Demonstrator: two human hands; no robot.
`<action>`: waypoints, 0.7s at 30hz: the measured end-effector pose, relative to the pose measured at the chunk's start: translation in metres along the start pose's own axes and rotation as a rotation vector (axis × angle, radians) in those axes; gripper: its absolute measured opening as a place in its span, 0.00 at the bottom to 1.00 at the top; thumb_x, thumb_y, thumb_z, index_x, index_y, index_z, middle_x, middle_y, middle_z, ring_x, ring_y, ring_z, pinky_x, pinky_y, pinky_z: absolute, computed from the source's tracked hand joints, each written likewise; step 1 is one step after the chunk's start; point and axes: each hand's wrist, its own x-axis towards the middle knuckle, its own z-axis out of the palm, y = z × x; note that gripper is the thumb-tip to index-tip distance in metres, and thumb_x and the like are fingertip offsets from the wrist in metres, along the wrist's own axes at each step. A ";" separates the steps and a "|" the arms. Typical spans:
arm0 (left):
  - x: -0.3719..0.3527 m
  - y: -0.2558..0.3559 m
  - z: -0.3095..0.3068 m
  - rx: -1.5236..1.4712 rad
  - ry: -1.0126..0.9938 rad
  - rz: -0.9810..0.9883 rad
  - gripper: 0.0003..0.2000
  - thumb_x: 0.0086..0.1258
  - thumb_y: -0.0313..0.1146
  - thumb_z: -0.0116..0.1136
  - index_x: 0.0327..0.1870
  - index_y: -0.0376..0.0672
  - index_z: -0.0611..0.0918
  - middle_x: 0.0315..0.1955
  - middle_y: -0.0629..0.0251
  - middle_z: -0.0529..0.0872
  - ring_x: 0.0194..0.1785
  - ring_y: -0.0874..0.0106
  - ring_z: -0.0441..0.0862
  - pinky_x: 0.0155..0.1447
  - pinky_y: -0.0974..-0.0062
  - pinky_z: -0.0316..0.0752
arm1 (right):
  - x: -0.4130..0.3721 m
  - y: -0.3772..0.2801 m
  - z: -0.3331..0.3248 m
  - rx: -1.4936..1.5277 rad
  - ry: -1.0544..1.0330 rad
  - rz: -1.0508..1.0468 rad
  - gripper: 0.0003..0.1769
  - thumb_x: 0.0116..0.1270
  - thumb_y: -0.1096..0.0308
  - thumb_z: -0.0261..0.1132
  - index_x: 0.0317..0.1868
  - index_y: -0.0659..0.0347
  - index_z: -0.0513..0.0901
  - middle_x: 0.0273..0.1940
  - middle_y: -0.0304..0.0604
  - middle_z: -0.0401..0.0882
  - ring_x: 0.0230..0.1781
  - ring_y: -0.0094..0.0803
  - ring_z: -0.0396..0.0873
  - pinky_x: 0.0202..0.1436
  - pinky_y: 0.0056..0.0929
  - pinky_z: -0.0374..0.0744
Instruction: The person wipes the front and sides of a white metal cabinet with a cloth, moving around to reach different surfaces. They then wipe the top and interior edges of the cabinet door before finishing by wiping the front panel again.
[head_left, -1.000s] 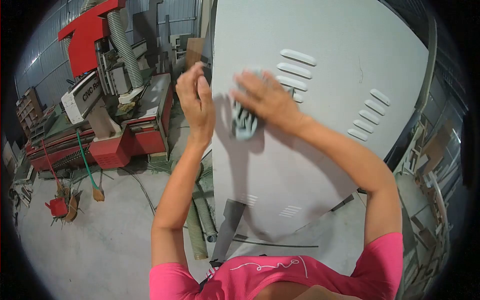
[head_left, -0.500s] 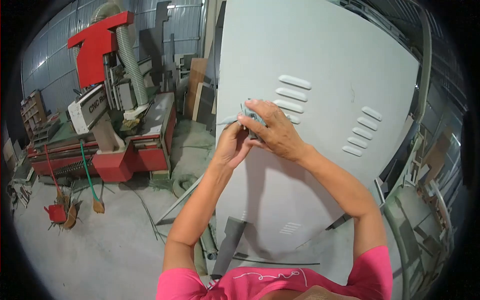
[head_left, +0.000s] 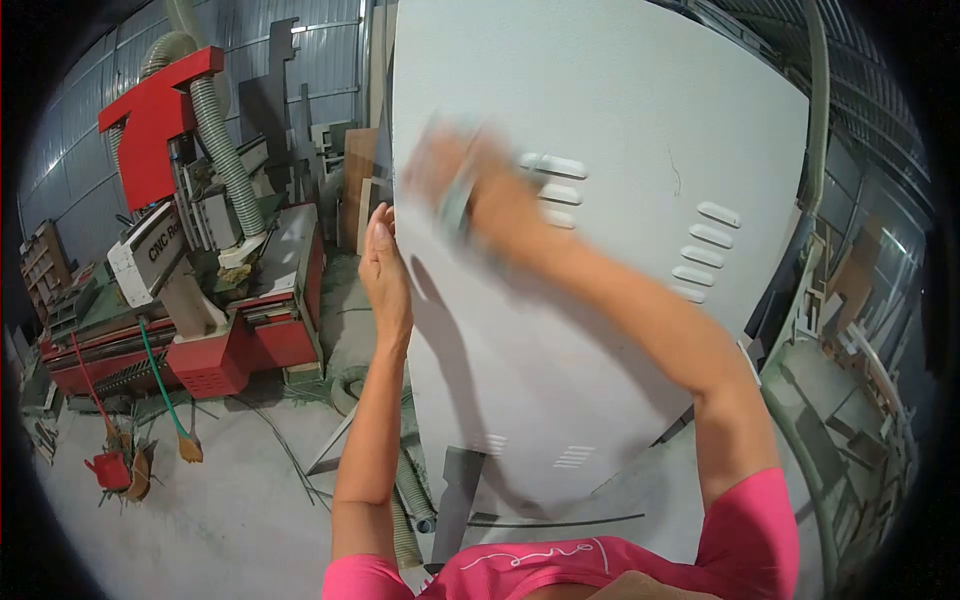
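A large white panel [head_left: 600,350] with raised louvre slots stands upright before me. My right hand [head_left: 465,180], smeared by motion, is at the panel's upper left, beside a row of slots [head_left: 553,166]. A crumpled grey-blue cloth [head_left: 456,205] shows as a blurred strip in its grip. At the panel's left edge is my left hand [head_left: 384,275], its fingers stretched upward along the edge. The far side of that hand is partly hidden.
A red and white CNC machine [head_left: 160,270] stands at left, with a ribbed hose [head_left: 222,150]. A broom [head_left: 188,447] and a red dustpan [head_left: 108,470] are on the floor before it. Hoses [head_left: 410,490] lie near the panel's foot; boards [head_left: 850,400] are stacked at right.
My hands have come apart. The right one has moved up and left across the panel with the cloth; the left has let go of the cloth and moved to the panel's left edge.
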 end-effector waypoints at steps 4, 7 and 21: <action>0.009 -0.004 -0.019 0.022 0.038 -0.042 0.25 0.77 0.48 0.37 0.62 0.36 0.70 0.57 0.58 0.74 0.61 0.68 0.70 0.65 0.71 0.62 | -0.091 -0.035 0.033 -0.125 -0.441 -0.752 0.14 0.60 0.65 0.56 0.47 0.53 0.76 0.58 0.47 0.71 0.66 0.40 0.65 0.72 0.52 0.54; 0.011 0.000 -0.039 0.073 0.111 -0.068 0.24 0.77 0.48 0.36 0.62 0.39 0.71 0.56 0.62 0.75 0.60 0.69 0.71 0.65 0.70 0.63 | -0.022 -0.016 0.013 -0.189 -0.218 -0.585 0.13 0.61 0.66 0.55 0.47 0.50 0.77 0.59 0.46 0.71 0.65 0.39 0.66 0.72 0.53 0.53; -0.009 0.043 -0.049 0.092 0.219 0.147 0.22 0.78 0.46 0.36 0.58 0.36 0.73 0.52 0.58 0.77 0.58 0.70 0.73 0.64 0.70 0.66 | -0.018 -0.036 0.031 -0.353 -0.328 -0.634 0.21 0.63 0.65 0.54 0.57 0.45 0.71 0.64 0.45 0.66 0.70 0.39 0.58 0.73 0.49 0.51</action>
